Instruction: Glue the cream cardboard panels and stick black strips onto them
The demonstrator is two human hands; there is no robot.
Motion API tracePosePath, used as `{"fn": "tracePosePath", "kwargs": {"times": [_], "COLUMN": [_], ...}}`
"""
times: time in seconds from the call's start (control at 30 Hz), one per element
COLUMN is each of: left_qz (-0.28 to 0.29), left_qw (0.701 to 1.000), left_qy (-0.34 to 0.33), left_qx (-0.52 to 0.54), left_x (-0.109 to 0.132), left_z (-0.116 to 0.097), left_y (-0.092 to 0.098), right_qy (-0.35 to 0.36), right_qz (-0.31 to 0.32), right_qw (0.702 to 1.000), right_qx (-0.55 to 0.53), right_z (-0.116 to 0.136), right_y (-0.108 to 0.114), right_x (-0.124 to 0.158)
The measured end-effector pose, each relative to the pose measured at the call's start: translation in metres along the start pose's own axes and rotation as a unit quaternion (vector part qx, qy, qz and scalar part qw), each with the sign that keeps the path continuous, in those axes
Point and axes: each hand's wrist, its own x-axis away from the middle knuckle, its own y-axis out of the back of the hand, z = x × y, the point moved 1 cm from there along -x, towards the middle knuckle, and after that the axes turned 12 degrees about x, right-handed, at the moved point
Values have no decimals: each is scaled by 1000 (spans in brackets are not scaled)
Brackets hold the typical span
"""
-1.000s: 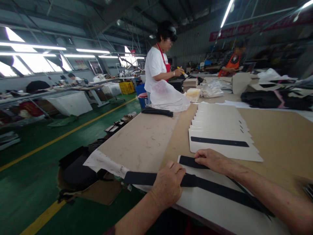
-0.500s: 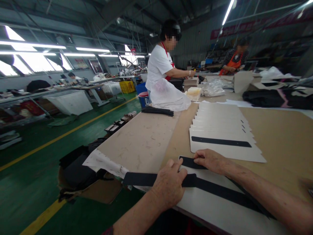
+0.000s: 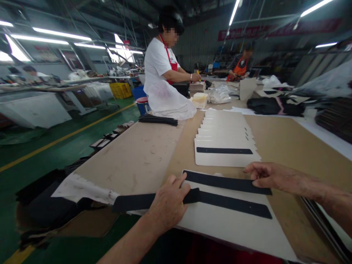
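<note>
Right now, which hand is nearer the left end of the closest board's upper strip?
Left. The left hand is at that end of the strip; the right hand, near its right end.

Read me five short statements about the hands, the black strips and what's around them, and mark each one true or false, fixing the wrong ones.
1. The right hand is near the right end of the far black strip. True.
2. The left hand holds a brush. False: the left hand lies over an overhanging black strip.
3. The near black strip crosses the far one. False: white board shows between the near black strip and the far one.
4. Overlapping white boards lie beyond the hands. True.
5. The stool's seat is yellow. False: the seat is red.
</note>
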Motion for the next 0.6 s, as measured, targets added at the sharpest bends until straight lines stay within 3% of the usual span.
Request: {"fn": "tracePosePath", "kwargs": {"times": [0.13,0.27,0.6], "left_qz": [-3,0,5], "left_qw": [1000,1000,999], "left_qy": [4,5,-2], "left_qx": [-6,-14,-45], "left_x": [-1,-2,-3], "left_z": [1,1,5], "left_y": [-1,-1,-4], "right_qy": [-54,-78,-129], "right_qz": [-85,-191,-235], "right_qw": [995,978,955], "right_qx": [1,42,126], "right_z": [-28,-39,-17], "right_y": [-18,-45,-44], "right_x": [19,24,29]}}
